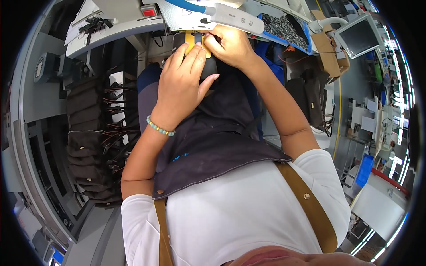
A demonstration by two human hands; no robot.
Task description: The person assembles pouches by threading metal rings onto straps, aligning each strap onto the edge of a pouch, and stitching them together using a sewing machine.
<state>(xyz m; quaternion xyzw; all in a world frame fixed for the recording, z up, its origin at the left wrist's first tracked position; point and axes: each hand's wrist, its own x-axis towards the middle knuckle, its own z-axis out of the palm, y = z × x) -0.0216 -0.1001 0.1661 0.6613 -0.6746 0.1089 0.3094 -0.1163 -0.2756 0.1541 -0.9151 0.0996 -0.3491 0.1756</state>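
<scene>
My left hand (182, 75), with a beaded bracelet on its wrist, lies with fingers stretched flat over a yellow piece (189, 39) and a dark strip (198, 38). Beneath these is a black padded-looking piece (210, 67) at the work table's near edge. Close by, my right hand (233, 46) has its fingers bent and its thumb and forefinger drawn together at the yellow piece's right side. What lies between those fingertips is hidden. Just beyond both hands is a brightly lit white machine plate (177, 18).
A pale lamp-like arm (237, 18) with a blue neck reaches over my right hand. A blue tray (284, 32) of small dark parts, a monitor (358, 36) and cardboard boxes (326, 55) stand right. Dark fabric pieces with wires (84, 133) hang left. A red switch (149, 12) is on the table.
</scene>
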